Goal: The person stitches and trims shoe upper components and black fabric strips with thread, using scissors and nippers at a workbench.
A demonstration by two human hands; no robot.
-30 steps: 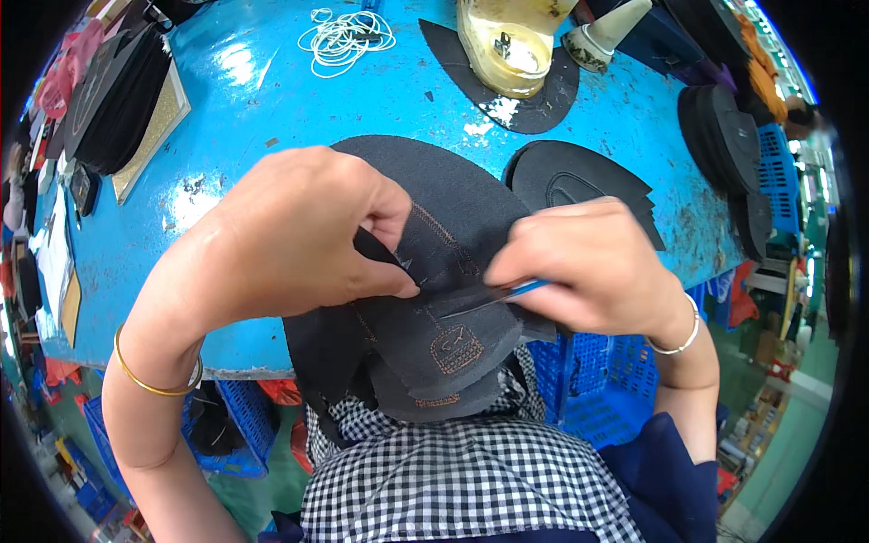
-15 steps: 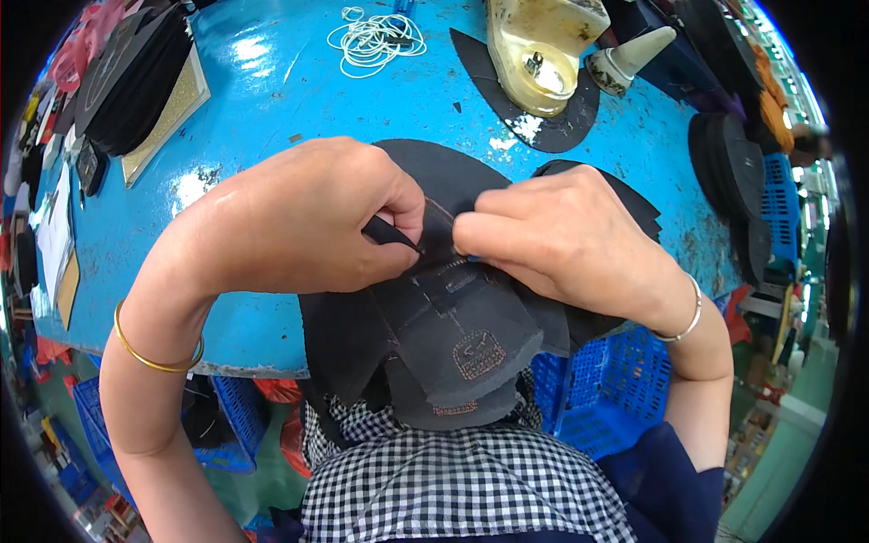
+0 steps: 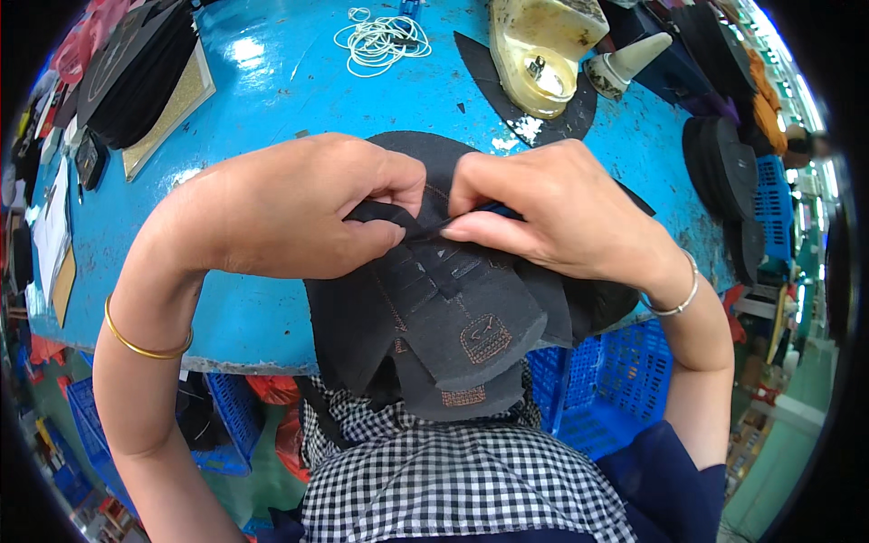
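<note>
Fingertips [image 3: 385, 237] of both hands pinching black shoe upper [image 3: 444, 317], knuckles raised.

Both hands, left hand [image 3: 290, 213] and right hand [image 3: 561, 213], pinching a thin black strip [image 3: 398, 217] over a stack of black stitched fabric shoe-upper pieces [image 3: 444, 317] at near edge of round blue table [image 3: 272, 109]. Far: white cord coil [image 3: 380, 38], yellowish glue pot [image 3: 543, 54].
</note>
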